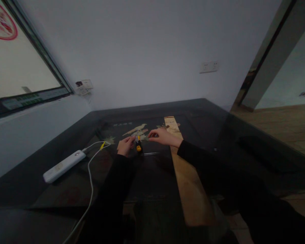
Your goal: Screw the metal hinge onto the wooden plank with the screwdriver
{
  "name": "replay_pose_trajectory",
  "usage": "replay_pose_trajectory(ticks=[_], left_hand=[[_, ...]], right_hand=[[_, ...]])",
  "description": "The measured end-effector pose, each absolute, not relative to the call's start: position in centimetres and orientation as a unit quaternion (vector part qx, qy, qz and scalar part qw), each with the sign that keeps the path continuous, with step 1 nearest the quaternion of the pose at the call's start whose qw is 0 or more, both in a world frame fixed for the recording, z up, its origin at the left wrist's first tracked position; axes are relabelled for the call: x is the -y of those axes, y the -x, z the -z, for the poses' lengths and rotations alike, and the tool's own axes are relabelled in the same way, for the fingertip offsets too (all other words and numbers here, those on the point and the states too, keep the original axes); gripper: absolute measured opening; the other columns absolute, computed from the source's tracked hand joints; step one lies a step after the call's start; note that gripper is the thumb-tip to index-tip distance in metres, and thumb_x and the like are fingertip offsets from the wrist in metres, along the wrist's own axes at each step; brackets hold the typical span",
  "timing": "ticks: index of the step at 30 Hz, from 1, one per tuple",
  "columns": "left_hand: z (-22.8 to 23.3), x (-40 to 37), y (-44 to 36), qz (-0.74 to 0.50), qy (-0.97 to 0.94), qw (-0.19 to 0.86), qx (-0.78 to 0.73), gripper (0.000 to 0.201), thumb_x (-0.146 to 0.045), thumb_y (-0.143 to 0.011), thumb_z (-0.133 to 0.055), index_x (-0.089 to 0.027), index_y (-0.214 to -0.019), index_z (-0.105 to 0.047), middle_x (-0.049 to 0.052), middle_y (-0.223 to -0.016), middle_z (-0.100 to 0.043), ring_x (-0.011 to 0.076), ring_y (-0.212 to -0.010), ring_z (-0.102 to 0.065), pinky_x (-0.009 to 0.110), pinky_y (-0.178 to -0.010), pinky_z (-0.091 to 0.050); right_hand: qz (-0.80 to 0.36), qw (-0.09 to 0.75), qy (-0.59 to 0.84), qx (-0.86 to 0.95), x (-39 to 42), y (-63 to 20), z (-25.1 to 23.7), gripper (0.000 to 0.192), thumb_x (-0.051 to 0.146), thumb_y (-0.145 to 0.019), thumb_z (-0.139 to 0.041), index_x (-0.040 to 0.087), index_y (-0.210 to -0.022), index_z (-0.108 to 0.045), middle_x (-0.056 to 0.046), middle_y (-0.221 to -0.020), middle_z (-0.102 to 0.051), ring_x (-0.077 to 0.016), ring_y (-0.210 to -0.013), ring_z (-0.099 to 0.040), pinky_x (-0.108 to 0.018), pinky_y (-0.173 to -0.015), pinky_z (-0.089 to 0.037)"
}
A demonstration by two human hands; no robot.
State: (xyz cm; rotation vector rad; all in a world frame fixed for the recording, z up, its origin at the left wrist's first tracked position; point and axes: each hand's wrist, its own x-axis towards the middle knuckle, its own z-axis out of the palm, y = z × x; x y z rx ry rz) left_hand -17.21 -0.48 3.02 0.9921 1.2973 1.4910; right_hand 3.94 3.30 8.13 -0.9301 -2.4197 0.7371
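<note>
My left hand (125, 145) rests on the dark glass table (218, 135), fingers curled around a small clear part beside a black tool with a yellow tip (139, 146). Just right of that tool, my right hand (162, 137) pinches something too small to make out. Its wrist lies over a long wooden plank (186, 179). Both arms wear black sleeves. A thin metal rod (150, 154) lies on the glass just below the hands.
A white power strip (64, 166) lies at the left with a white cable (90, 189) trailing toward me. Wall sockets (209, 66) sit on the far wall, a window at left, a doorway and wooden floor at right.
</note>
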Motion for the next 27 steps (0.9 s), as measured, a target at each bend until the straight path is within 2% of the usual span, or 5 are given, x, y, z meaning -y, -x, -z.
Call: replay_pose_trajectory(ticks=[3, 8, 11, 17, 27], left_hand=[[-3.1, 0.6, 13.3, -0.562, -0.434, 0.499, -0.497, 0.036, -0.039, -0.064, -0.077, -0.014, -0.058, -0.052, -0.01, -0.043, -0.033, 0.0017, -0.037, -0.026, 0.019, -0.041, -0.015], [-2.9, 0.8, 5.8, -0.499, -0.488, 0.556, -0.451, 0.044, -0.048, -0.059, -0.079, -0.014, -0.057, -0.051, -0.009, -0.045, -0.034, 0.0021, -0.039, -0.028, 0.019, -0.042, -0.013], [-2.8, 1.4, 2.7, -0.468, -0.507, 0.583, -0.429, 0.048, -0.053, -0.055, -0.08, -0.013, -0.058, -0.054, -0.008, -0.047, -0.039, 0.0021, -0.041, -0.029, 0.019, -0.043, -0.015], [-3.0, 3.1, 0.8, -0.379, -0.539, 0.608, -0.442, 0.05, -0.053, -0.051, -0.082, -0.01, -0.065, -0.062, -0.004, -0.05, -0.048, 0.0032, -0.044, -0.036, 0.02, -0.045, -0.019], [-2.5, 3.5, 0.7, -0.321, -0.574, 0.599, -0.458, 0.048, -0.054, -0.054, -0.08, -0.01, -0.063, -0.062, -0.004, -0.045, -0.048, 0.0042, -0.042, -0.036, 0.021, -0.044, -0.019]], right_hand=[[-0.385, 0.297, 0.334, 0.808, -3.1, -9.0, -7.7, 0.02, 0.029, -0.082, -0.06, 0.013, -0.094, -0.065, -0.005, -0.08, -0.067, -0.0118, -0.066, -0.06, -0.023, -0.058, -0.046], [-0.472, 0.407, 0.368, 0.69, -1.5, -14.7, -5.4, 0.028, 0.039, -0.076, -0.064, 0.014, -0.088, -0.062, -0.002, -0.074, -0.063, -0.0095, -0.058, -0.058, -0.023, -0.055, -0.047], [-0.485, 0.416, 0.382, 0.668, -0.2, -16.2, -4.3, 0.031, 0.041, -0.073, -0.066, 0.014, -0.086, -0.062, 0.0, -0.069, -0.06, -0.0101, -0.057, -0.056, -0.023, -0.053, -0.045], [-0.483, 0.402, 0.392, 0.672, 1.8, -17.8, -3.7, 0.029, 0.039, -0.07, -0.069, 0.013, -0.082, -0.062, -0.001, -0.073, -0.061, -0.0106, -0.061, -0.055, -0.024, -0.056, -0.044], [-0.479, 0.377, 0.369, 0.701, 1.5, -18.2, -3.0, 0.031, 0.041, -0.072, -0.069, 0.013, -0.085, -0.064, -0.003, -0.075, -0.064, -0.0122, -0.066, -0.057, -0.026, -0.061, -0.045]])
